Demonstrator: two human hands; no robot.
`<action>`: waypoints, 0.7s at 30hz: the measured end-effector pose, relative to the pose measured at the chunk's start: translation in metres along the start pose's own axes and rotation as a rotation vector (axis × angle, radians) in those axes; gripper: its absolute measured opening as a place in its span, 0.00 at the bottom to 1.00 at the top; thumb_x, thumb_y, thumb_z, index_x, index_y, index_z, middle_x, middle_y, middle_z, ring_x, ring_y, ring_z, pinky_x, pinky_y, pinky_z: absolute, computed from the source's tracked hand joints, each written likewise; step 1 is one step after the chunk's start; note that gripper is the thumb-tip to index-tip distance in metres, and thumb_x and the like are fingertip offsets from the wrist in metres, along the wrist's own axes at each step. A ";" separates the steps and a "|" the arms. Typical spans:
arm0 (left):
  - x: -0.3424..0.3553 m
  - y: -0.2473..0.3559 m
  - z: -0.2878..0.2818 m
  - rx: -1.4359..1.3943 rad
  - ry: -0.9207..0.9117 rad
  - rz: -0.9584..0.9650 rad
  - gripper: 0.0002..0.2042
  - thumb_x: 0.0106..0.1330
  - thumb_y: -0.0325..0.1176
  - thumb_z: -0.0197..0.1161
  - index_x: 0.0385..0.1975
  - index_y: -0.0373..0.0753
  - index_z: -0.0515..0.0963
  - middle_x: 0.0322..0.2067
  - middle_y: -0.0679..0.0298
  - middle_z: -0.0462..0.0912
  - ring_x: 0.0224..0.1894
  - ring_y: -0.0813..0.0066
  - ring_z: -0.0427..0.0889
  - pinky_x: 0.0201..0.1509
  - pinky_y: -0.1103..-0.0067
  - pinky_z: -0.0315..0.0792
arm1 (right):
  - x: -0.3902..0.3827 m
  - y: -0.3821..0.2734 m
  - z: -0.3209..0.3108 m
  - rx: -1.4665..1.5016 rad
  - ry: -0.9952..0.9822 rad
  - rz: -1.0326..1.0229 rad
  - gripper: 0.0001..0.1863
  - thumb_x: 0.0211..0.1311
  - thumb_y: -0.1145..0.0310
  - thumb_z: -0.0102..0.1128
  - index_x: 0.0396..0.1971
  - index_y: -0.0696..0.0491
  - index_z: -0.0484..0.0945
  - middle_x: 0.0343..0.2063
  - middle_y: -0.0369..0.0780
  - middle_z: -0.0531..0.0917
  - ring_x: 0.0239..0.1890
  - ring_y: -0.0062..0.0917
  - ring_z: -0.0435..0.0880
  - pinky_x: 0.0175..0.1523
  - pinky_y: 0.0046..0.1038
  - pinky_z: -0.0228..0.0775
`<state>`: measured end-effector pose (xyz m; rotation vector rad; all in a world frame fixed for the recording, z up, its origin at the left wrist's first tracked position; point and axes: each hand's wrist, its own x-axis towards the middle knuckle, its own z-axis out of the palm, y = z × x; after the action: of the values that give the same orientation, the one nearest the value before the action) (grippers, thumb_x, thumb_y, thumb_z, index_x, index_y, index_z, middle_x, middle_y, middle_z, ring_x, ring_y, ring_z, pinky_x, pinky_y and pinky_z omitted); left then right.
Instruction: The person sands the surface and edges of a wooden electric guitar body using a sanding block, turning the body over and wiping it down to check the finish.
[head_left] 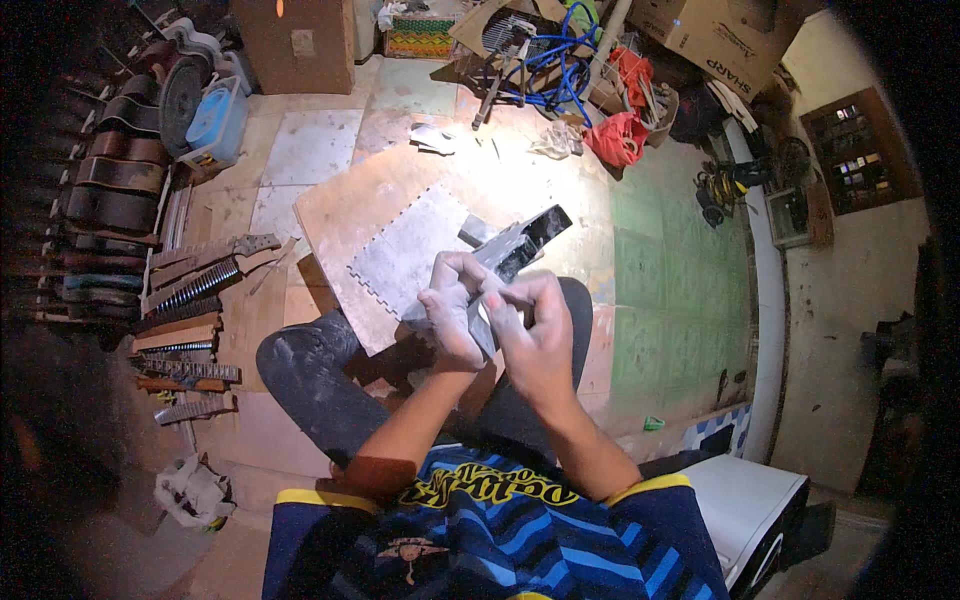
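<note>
Both my hands come together above my lap, coated in pale dust. A long dark piece (548, 225) with a flat black end points away from me to the upper right; its lower part is hidden by my fingers. My left hand (452, 315) is curled around its near part. Beside it, my right hand (530, 320) has its fingers bent and pinched together against the same piece. Whether a small sheet or pad sits under the right fingers, I cannot make out. Just beyond lies a grey foam mat (410, 250) with a notched edge, resting on a brown board (325, 215).
Several guitar necks (195, 290) lie on the floor at left, below a row of guitar bodies (125, 175). A clear plastic bin (215, 125) stands near them. Blue hose (575, 70), a red bag (617, 138) and cardboard boxes (720, 45) crowd the far right. A white case (745, 505) is near my right.
</note>
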<state>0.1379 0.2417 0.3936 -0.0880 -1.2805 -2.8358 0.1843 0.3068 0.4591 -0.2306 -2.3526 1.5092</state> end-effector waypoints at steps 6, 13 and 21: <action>-0.001 -0.004 -0.013 -0.151 -0.211 -0.075 0.40 0.59 0.79 0.36 0.40 0.39 0.63 0.24 0.64 0.72 0.28 0.76 0.73 0.35 0.80 0.70 | -0.015 0.010 -0.002 0.066 -0.019 -0.043 0.10 0.59 0.73 0.66 0.33 0.58 0.73 0.30 0.41 0.74 0.32 0.26 0.75 0.40 0.26 0.68; -0.002 0.001 -0.022 -0.173 -0.265 -0.105 0.39 0.61 0.78 0.37 0.41 0.40 0.63 0.30 0.61 0.73 0.33 0.77 0.73 0.41 0.80 0.70 | -0.024 0.006 -0.003 0.065 0.004 -0.065 0.09 0.58 0.74 0.66 0.32 0.58 0.74 0.31 0.42 0.75 0.34 0.28 0.76 0.42 0.27 0.69; -0.001 0.000 -0.016 -0.090 -0.200 -0.131 0.41 0.60 0.79 0.32 0.39 0.39 0.63 0.29 0.63 0.72 0.33 0.78 0.73 0.40 0.80 0.69 | -0.026 0.004 -0.003 0.056 0.033 -0.035 0.09 0.58 0.74 0.66 0.32 0.58 0.73 0.31 0.42 0.75 0.34 0.29 0.76 0.42 0.28 0.69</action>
<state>0.1380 0.2294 0.3827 -0.3093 -1.2323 -3.0635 0.2093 0.3031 0.4518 -0.1982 -2.2738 1.5405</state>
